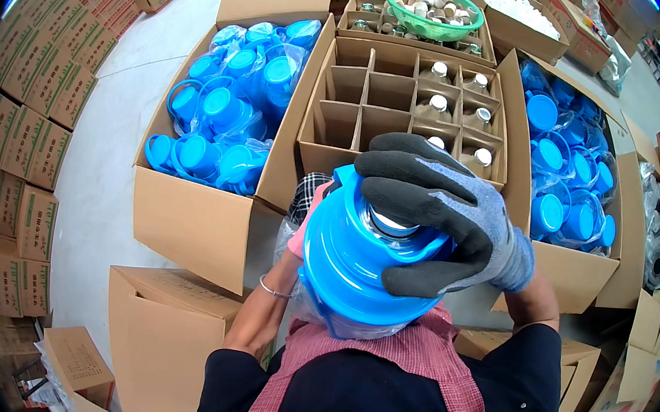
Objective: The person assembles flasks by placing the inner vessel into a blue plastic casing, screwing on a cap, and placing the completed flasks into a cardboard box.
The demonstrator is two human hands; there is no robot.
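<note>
A blue plastic thermos flask (345, 248) is held up close to my chest, with its top toward me and a silvery ring (393, 226) showing at its neck. My right hand (443, 211), in a grey and black work glove, curls over this top, its fingers and thumb bent around the neck. What lies under the palm is hidden. My left hand (314, 219), in a pink glove, presses against the flask's left side; its fingers are mostly hidden behind the blue plastic. Clear plastic film (365, 330) hangs around the flask's lower part.
Ahead stands a divided carton (335, 158) with several silver-capped bottles (438, 104). Cartons of bagged blue flasks flank it, left (227, 109) and right (571, 164). Farther back, a green basket (433, 29) holds small stoppers. Stacked cartons (39, 116) line the left.
</note>
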